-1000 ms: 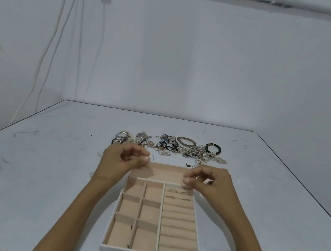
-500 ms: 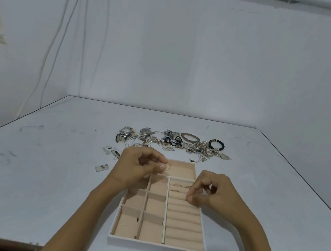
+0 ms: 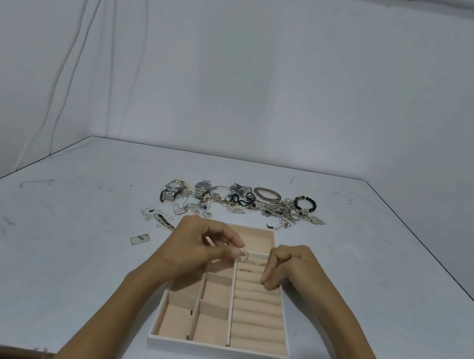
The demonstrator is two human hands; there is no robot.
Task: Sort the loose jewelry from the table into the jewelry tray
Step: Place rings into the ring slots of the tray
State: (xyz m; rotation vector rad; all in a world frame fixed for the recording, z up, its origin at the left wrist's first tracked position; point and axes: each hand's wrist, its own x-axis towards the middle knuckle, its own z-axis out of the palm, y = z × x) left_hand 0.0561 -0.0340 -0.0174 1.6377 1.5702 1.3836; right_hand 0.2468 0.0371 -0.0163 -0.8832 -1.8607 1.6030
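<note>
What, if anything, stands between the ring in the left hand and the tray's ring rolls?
Nothing visible does. The left hand pinches the ring just over the ring rolls. The right hand touches their right side, and seated rings take only part of the far slots.

Even, cool light; soft shadows; perhaps slight wide-angle edge bending

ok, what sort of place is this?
Probably a bare recording room rather than a shop: plain white wall, cables hanging down it, scuffed table with a jewelry tray and loose jewelry.
</note>
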